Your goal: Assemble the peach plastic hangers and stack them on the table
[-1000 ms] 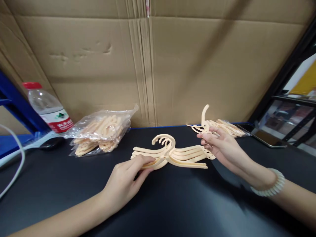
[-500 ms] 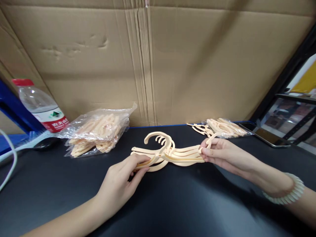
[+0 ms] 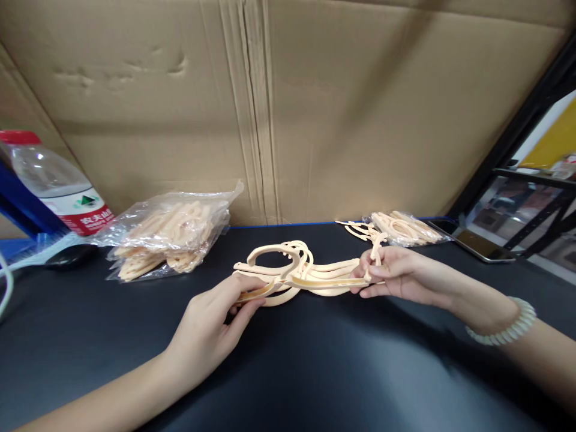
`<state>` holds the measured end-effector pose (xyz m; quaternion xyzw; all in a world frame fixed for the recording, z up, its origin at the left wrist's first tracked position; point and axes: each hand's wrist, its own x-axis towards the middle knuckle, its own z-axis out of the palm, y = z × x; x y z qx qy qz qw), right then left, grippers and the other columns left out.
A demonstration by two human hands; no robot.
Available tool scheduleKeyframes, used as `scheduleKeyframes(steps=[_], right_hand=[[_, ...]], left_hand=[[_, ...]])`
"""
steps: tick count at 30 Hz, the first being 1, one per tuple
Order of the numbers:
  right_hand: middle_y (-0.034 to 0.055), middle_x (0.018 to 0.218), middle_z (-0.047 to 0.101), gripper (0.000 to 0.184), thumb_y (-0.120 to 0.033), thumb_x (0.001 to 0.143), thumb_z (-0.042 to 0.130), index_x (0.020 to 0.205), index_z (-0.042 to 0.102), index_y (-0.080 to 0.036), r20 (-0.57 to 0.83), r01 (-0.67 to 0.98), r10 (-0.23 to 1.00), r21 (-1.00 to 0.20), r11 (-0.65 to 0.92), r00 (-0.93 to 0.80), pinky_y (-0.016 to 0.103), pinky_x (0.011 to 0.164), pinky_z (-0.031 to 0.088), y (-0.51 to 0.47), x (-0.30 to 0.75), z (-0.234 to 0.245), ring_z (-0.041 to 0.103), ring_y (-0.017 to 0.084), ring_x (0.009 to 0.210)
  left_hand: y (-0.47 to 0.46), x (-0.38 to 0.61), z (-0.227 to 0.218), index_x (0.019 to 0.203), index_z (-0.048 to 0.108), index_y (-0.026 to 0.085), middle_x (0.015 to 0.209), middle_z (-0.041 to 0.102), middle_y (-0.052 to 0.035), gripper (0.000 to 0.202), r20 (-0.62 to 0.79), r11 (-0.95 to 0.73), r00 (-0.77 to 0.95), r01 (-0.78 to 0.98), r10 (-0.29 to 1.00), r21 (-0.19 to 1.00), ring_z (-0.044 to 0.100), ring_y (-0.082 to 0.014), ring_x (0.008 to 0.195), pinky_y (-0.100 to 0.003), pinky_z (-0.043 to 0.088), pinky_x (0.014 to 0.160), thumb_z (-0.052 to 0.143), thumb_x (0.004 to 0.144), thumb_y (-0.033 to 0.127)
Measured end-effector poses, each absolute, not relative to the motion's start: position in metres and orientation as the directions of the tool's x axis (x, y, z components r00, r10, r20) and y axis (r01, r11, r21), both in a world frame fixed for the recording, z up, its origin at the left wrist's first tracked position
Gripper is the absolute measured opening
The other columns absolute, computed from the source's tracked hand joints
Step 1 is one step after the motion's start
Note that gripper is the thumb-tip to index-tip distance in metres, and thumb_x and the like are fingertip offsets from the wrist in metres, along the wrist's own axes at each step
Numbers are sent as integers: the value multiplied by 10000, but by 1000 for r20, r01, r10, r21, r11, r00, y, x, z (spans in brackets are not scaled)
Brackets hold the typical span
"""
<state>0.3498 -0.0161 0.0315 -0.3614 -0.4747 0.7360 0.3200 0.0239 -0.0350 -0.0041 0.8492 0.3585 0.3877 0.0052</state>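
My left hand [image 3: 204, 324] pinches one arm of a beige plastic clothes hanger [image 3: 324, 282], tilted so its hollow underside faces me, with its hook curving up and to the left. In my right hand [image 3: 400, 276] a small curved beige plastic piece [image 3: 377, 249] is held between thumb and fingers against the hanger's right end. Whether the two are joined there cannot be made out. Just behind lie several more beige hangers [image 3: 342, 268], stacked on the black table [image 3: 288, 372] with their hooks overlapping.
On the left stand a clear plastic bag [image 3: 175, 231] of beige pieces, a red-capped bottle [image 3: 58, 186] and a black object [image 3: 72, 257]. Loose beige pieces [image 3: 355, 229], another bag [image 3: 405, 228] and a phone [image 3: 477, 246] lie at the back right. Cardboard [image 3: 360, 120] walls the rear.
My right hand has turned the small piece more upright at the hanger's end. The hanger has tipped slightly, its hook leaning further left. The whole view has shifted a little.
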Motion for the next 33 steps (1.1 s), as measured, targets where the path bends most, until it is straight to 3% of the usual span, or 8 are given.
scheduleKeyframes(steps=[9,15,26,33], right_hand=[[72,938,688,169,-208,742,792,800,656,-125,-243,-109,791,-926,-361,-561,291,769,579,-15,351,31,701,232,897],[74,812,707,199,-234,747,799,777,636,-124,-255,-78,796,-932,-353,-549,252,745,580,-14,350,29,714,209,854],[29,753,686,235,-239,731,805,758,589,-152,-149,-95,875,-972,-216,-460,250,709,567,-17,346,20,713,178,752],[50,679,704,262,-315,747,795,764,572,-178,-39,-69,928,-995,-70,-372,255,624,540,-19,340,15,689,169,656]], left_hand=[[-37,24,-3,1052,566,215,836,652,28,123,679,-757,439,594,589,273,581,-85,619,-161,455,545,541,935,188],[-36,23,-4,1054,574,202,857,661,14,126,682,-757,437,595,587,270,588,-89,631,-164,456,538,539,933,185],[-36,23,-4,1048,573,207,850,671,9,114,673,-753,436,593,598,285,600,-94,603,-172,466,527,533,941,200],[-39,22,-6,1085,571,223,900,691,-5,153,665,-745,417,579,620,331,675,-131,706,-170,512,562,546,936,200]])
